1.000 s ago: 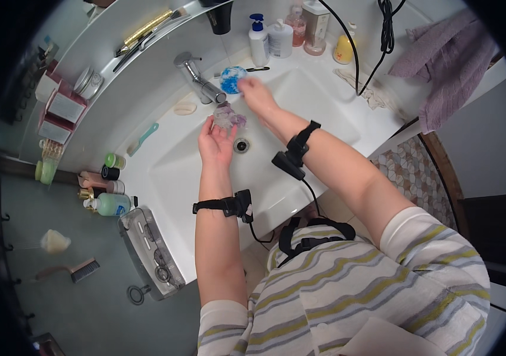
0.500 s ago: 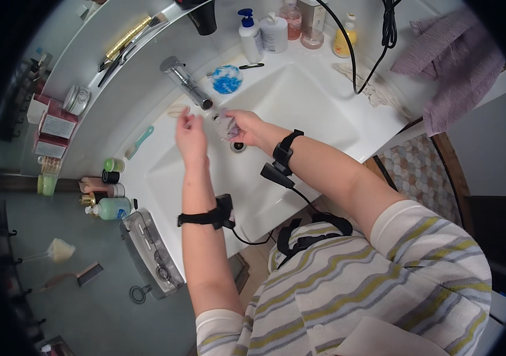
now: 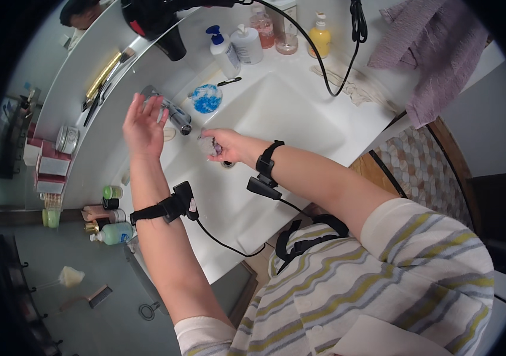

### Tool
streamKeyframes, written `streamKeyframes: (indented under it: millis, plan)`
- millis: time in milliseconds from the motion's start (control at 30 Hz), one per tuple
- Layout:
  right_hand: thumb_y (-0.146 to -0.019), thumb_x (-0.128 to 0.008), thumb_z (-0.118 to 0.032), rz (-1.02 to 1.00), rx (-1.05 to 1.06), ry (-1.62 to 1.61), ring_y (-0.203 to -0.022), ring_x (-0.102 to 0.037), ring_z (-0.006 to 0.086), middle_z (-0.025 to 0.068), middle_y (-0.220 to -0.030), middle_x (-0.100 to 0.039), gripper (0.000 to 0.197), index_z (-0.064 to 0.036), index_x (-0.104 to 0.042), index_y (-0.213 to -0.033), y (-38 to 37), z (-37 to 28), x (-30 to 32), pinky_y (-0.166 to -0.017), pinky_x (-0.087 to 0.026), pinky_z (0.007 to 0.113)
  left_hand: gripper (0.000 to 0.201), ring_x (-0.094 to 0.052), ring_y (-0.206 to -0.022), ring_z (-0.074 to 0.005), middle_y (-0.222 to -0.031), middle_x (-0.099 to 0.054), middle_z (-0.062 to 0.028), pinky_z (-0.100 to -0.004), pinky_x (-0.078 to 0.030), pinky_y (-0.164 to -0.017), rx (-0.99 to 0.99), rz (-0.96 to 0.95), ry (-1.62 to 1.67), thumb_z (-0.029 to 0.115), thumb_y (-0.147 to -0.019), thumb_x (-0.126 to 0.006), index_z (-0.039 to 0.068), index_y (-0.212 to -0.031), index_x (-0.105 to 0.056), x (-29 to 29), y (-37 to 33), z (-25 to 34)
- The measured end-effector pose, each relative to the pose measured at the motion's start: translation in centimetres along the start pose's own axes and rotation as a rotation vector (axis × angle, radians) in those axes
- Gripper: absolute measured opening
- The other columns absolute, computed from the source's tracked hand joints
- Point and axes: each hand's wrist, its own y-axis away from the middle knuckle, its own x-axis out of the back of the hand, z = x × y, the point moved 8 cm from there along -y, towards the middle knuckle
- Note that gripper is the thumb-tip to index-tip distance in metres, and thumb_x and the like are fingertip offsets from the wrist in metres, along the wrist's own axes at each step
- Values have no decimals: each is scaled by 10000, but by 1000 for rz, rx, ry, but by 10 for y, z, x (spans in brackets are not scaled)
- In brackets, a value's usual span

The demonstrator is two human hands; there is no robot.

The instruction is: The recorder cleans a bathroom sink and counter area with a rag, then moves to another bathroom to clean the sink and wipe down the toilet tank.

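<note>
White porcelain fills most of the scene: a broad rectangular sink basin [image 3: 276, 113] set into a pale counter, with a chrome tap [image 3: 173, 113] jutting out over it. The person's right hand [image 3: 226, 146] is curled around a small, pale greyish-lilac lump [image 3: 208, 145], gripped between thumb and fingers over the basin, just below the tap's spout. What the lump is I cannot tell. The left hand [image 3: 141, 126] is raised beside the tap handle, fingers spread wide and holding nothing, its fingertips close to the chrome but whether they touch it I cannot say. A black strap with a small device wraps each wrist, cables trailing down.

Behind the tap lies a blue mesh scrubber [image 3: 207, 98]. Pump bottles, white with a blue top [image 3: 223, 50] and yellow [image 3: 320, 34], stand along the back of the counter, and a mauve towel [image 3: 428, 53] hangs at the far right.
</note>
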Motion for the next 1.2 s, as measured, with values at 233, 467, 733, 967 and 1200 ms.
streamKeyframes:
  millis: [233,467,733,967,1200]
  plan:
    - [-839,-532,-288,105,37,-117,-801,-515,184,57,-875,-542,180,-114,-526,-884,-13,2,-5,-670,-468,376,598,-290,-1200,-470,-1272,-247,-372,-507,-220,-1026,-55,-76,490,222,-840,-502,-125,-1222,-201,-2,3,7]
    - [-842,-508,-296,91,154,-188,-753,-511,194,47,-817,-533,191,-110,-526,-881,-16,-16,-6,-606,-446,376,498,-269,-1275,-190,-1330,-382,-79,-396,-101,-1044,-66,357,-203,322,-887,-357,64,-1310,-299,52,22,-50]
    - [-781,-498,-293,192,602,1063,-958,-500,279,157,-1029,-528,331,-74,-543,-1024,-8,1,-37,-832,-376,389,401,-464,-996,-365,-1116,-465,-128,-530,-356,-877,285,285,203,387,-880,-326,94,-1139,-417,90,37,-191]
    - [-770,-441,-285,391,824,1037,-819,-554,370,214,-938,-563,306,-31,-594,-844,-5,-35,4,-725,-434,423,365,-443,-1091,-310,-1110,-483,-153,-472,-369,-925,380,96,426,303,-890,-343,18,-1095,-443,53,40,-188]
    - [-793,-440,-296,306,773,1316,-988,-541,342,193,-1115,-534,454,-102,-451,-1204,9,-1,-49,-837,-417,430,378,-395,-1148,-300,-1167,-457,-126,-496,-288,-977,235,255,232,305,-892,-312,32,-1118,-445,78,49,-183]
